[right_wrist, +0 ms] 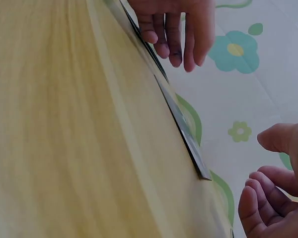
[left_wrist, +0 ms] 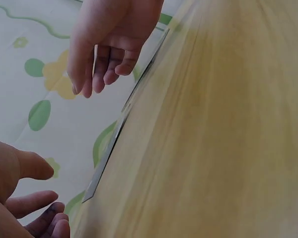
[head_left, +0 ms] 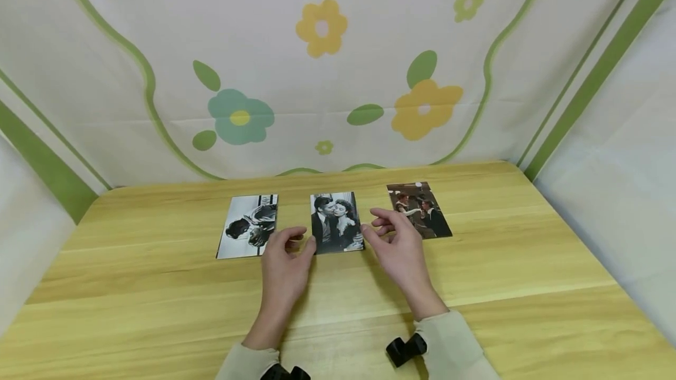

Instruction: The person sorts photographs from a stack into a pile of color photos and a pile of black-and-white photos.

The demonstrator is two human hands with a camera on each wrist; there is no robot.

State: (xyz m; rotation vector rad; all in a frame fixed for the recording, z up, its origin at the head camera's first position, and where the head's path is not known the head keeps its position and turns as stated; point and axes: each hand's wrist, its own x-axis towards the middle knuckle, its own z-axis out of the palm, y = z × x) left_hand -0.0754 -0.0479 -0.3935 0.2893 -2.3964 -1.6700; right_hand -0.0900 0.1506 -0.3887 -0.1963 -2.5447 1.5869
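Note:
Three photo cards lie in a row on the wooden table. The middle one (head_left: 335, 221) is black and white and shows a couple close together. To its left is a black-and-white photo card (head_left: 244, 221), partly covered by my left hand (head_left: 285, 263). A darker colour photo card (head_left: 430, 210) lies on the right, its lower left behind my right hand (head_left: 398, 251). My hands are on either side of the middle card, fingers loosely bent and nothing held. Both wrist views show the cards nearly edge-on, with the fingers apart from them.
The wooden tabletop (head_left: 338, 315) runs back to a white cloth (head_left: 364, 28) printed with flowers and green lines. White side panels (head_left: 628, 133) stand at left and right. Black devices (head_left: 405, 349) are strapped at both wrists, over pale sleeves.

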